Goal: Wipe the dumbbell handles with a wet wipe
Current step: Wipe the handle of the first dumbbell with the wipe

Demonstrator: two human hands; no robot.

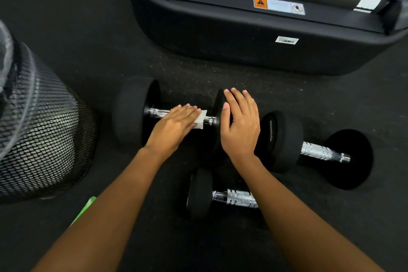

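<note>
**First handle under the wipe, two still waiting**

Left hand, fingers flat, presses the wet wipe onto the eleven o'clock dumbbell's handle. Right hand drapes loosely over its weight head, steadying. The four o'clock dumbbell and six o'clock dumbbell likely remain to do.

Vantage: the head camera is sitting above the big dumbbell and on its near side, with both forearms running in from the bottom edge.
Facing: it is looking forward and steeply down at the dark floor, toward the treadmill base beyond the big dumbbell.
Nearness: it is hanging close enough that the left hand and right hand are resting on the big dumbbell.
Framing: the big dumbbell is lying just left of centre. The frame edge is cutting the mesh bin to its left. The right-hand dumbbell and near dumbbell are showing beside it.
Lens: the wide angle is bowing the treadmill base beyond the big dumbbell.
</note>
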